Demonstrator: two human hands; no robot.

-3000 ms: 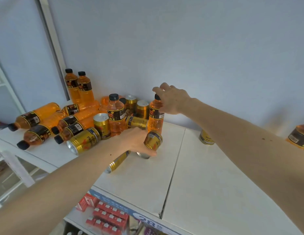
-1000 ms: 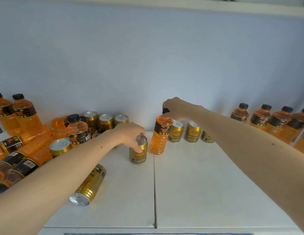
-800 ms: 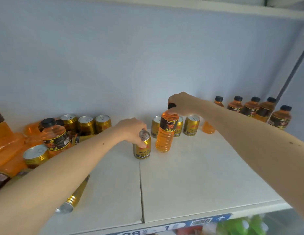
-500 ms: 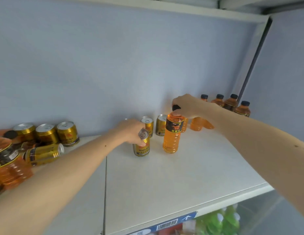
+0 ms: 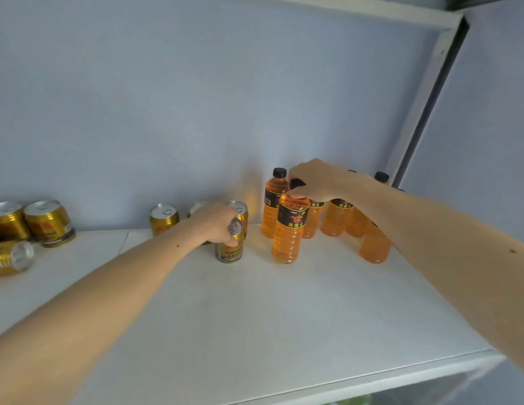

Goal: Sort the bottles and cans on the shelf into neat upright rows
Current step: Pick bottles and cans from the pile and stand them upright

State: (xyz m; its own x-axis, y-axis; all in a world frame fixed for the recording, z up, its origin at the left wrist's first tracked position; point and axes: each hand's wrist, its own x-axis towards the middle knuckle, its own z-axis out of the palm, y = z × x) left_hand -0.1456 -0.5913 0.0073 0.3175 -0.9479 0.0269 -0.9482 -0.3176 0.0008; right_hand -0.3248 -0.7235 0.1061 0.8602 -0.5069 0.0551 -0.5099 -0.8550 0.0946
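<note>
My left hand [image 5: 217, 222] grips the top of an upright gold can [image 5: 230, 247] standing on the white shelf [image 5: 255, 311]. My right hand [image 5: 316, 179] is closed over the black cap of an upright orange bottle [image 5: 288, 232] just right of that can. Behind the can, three more gold cans [image 5: 164, 217] stand along the back wall. Several orange bottles [image 5: 336, 217] stand upright toward the right corner, partly hidden by my right arm; one bottle [image 5: 375, 247] stands further forward.
At the far left two gold cans [image 5: 47, 223] stand upright and another can [image 5: 9, 257] lies on its side. A grey upright post [image 5: 424, 92] bounds the shelf on the right. The shelf's front edge [image 5: 372, 375] runs across the bottom.
Both hands have carried the gold can and the orange bottle rightward along the shelf, from the jumbled pile at the left toward the bottles in the right corner. My view has followed them right.
</note>
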